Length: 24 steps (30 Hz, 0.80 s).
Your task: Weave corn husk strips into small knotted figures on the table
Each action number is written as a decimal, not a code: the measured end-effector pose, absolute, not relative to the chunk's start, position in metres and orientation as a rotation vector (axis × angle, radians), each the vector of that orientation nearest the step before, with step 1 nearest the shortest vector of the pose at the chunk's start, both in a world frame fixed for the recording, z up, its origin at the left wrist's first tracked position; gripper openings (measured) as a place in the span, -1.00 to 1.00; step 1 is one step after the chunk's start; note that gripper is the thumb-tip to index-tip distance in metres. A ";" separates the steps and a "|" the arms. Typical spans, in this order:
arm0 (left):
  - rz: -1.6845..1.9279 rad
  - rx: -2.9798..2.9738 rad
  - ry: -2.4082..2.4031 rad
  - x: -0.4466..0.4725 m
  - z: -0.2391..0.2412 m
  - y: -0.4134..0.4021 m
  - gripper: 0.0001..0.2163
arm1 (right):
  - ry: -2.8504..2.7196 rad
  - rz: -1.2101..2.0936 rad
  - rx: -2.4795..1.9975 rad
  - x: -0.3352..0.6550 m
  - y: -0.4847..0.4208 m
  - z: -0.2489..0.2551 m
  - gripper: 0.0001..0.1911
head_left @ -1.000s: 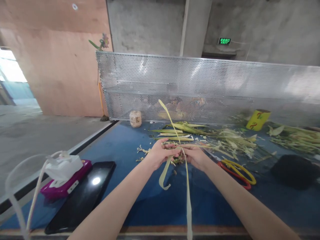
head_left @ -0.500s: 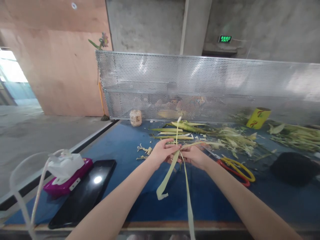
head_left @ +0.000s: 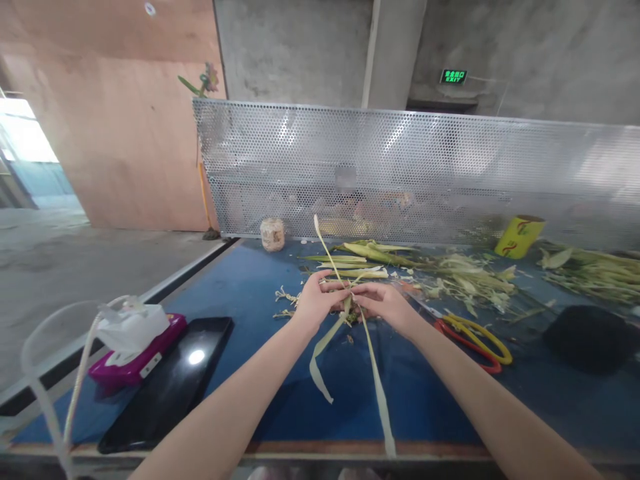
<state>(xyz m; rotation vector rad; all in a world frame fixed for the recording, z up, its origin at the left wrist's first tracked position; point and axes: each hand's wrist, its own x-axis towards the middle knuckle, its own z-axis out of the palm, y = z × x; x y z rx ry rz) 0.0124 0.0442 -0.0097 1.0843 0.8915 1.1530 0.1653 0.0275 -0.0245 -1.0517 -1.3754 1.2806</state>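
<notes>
My left hand [head_left: 316,304] and my right hand [head_left: 381,305] meet over the blue table [head_left: 240,287], both pinched on pale green leaf strips [head_left: 376,380]. One strip end sticks up and back from between the fingers. Two long strip ends hang down toward me, one curling at the left, the other reaching the table's near edge. A small dark knot of woven strips sits between the fingertips.
Yellow and red scissors [head_left: 475,337] lie right of my right hand. A heap of leaves [head_left: 450,277], a yellow tape roll [head_left: 517,237] and a dark object [head_left: 590,337] lie to the right. A black phone [head_left: 170,383], a magenta case [head_left: 135,363], a jar [head_left: 273,235] and a perforated metal screen [head_left: 400,173] stand around.
The upright strip end has swung back up and leans left after dipping lower half a second ago. My hands stayed together, shifting slightly; the hanging ends swayed.
</notes>
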 end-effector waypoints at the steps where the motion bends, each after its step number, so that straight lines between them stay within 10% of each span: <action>1: 1.151 1.077 0.887 0.012 -0.010 0.045 -0.43 | -1.388 1.259 -1.059 0.166 0.027 -0.024 -0.72; 24: 1.014 1.068 0.877 0.013 -0.012 0.046 -0.40 | -1.508 1.144 -1.132 0.166 0.023 -0.020 -0.74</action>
